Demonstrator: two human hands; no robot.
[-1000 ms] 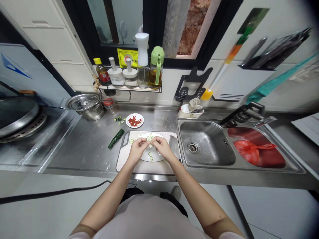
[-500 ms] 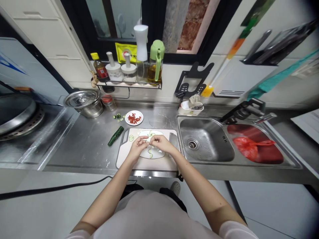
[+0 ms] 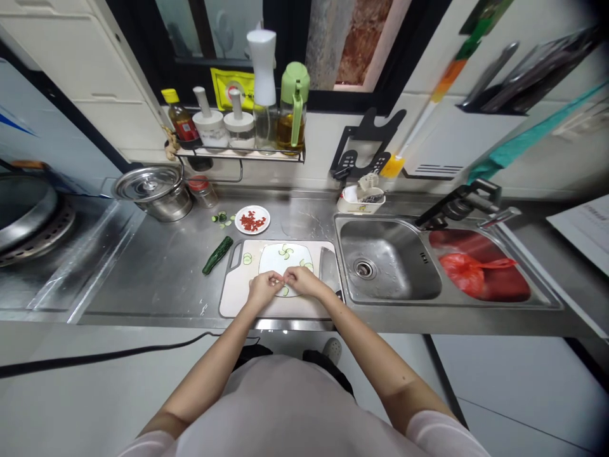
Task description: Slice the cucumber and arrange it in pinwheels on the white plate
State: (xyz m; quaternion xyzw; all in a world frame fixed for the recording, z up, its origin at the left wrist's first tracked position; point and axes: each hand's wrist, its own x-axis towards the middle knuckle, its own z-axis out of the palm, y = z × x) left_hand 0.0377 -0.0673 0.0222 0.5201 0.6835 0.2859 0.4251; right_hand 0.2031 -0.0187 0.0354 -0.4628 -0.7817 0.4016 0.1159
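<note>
My left hand and my right hand meet over the near part of a white plate, fingertips pinched close together. Whatever sits between the fingers is too small to make out. Thin cucumber slices form a curved pattern at the plate's far side, with more at its right and near edges. Under the plate lies a pale cutting board, with a few cucumber slices on its left. A broad-bladed knife rests along the board's right side, its handle toward me.
Left of the board lies a dark green cucumber piece. Behind are cucumber scraps and a small plate of chopped red pieces. A lidded pot stands back left; a double sink is to the right.
Both hands have drawn toward me, uncovering the plate's far slices. My left fingers, more spread before, are now pinched together. The whole view has shifted slightly.
</note>
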